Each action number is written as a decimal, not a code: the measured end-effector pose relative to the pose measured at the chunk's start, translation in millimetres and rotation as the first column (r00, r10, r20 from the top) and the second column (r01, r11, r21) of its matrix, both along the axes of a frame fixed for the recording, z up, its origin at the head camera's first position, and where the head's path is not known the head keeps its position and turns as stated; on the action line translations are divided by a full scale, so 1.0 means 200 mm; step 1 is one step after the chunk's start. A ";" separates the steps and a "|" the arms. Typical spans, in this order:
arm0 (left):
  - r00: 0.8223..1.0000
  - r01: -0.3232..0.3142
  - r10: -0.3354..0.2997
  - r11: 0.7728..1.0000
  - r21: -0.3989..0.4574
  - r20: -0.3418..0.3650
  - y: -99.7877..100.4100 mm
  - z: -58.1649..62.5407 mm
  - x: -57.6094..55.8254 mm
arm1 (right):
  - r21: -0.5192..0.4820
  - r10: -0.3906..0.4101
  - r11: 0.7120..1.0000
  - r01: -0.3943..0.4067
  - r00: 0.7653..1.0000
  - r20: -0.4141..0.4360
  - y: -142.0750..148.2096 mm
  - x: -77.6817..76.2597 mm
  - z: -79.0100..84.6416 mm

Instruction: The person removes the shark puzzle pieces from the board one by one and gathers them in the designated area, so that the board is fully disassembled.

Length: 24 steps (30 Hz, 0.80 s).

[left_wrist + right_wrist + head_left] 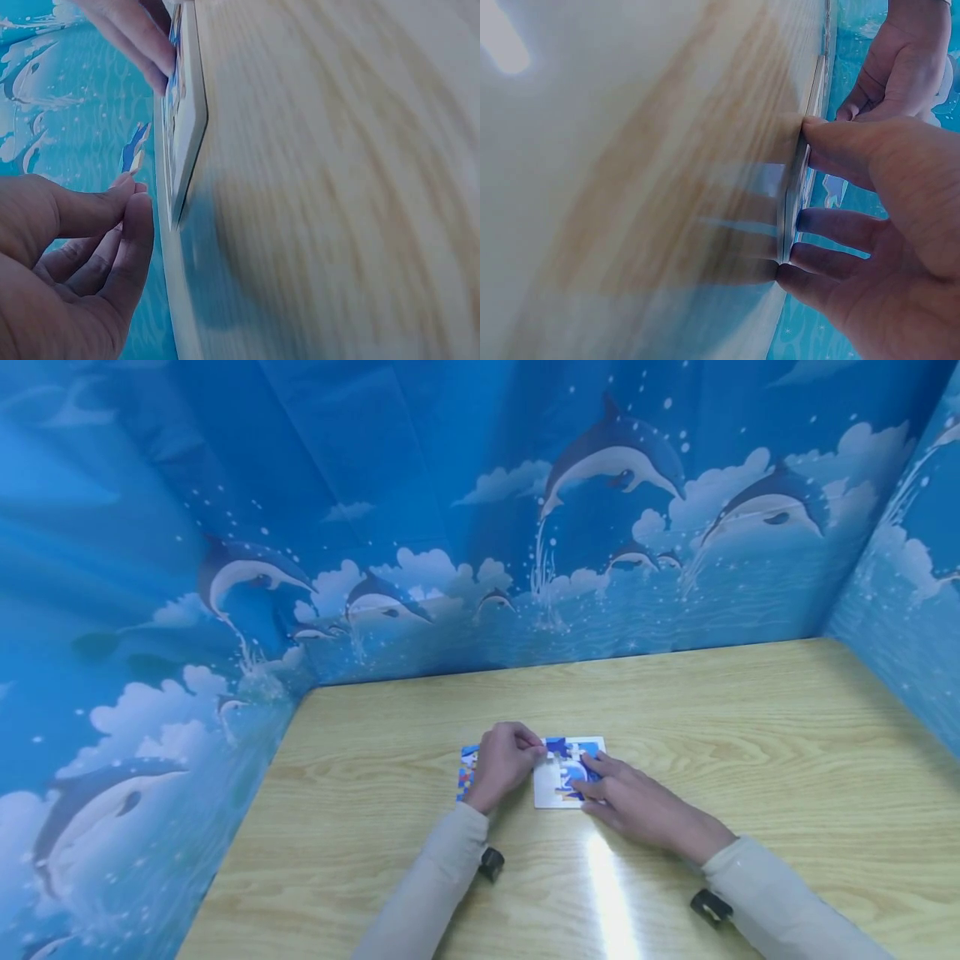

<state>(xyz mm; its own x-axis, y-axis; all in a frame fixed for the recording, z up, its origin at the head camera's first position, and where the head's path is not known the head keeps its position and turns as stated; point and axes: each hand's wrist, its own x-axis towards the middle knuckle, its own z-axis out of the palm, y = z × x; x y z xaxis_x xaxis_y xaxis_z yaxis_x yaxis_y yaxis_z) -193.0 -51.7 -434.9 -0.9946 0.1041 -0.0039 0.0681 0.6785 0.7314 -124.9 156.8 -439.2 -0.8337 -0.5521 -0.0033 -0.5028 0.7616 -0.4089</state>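
A white square jigsaw board (547,797) lies on the wooden table, with blue-and-white pieces (573,774) set in its upper and right parts. My left hand (508,764) is over the board's left edge. Between thumb and index finger it pinches a small puzzle piece (135,148), blue with a pale part, held up off the board. On the board's right side rests my right hand (637,802), its fingers spread. In the right wrist view, the thumb and fingertips (814,217) touch the board's edge and top.
Left of the board, partly behind my left hand, is a colourful patterned card (467,768). The wooden table (360,827) reaches back to a blue dolphin-print curtain (450,618). Light glares off the tabletop in front of the board.
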 end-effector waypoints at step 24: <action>0.997 -0.071 0.072 0.997 -0.021 0.010 -0.26 0.01 -0.01 | -0.012 0.020 1.000 -0.020 0.999 -0.027 0.00 0.00 -0.02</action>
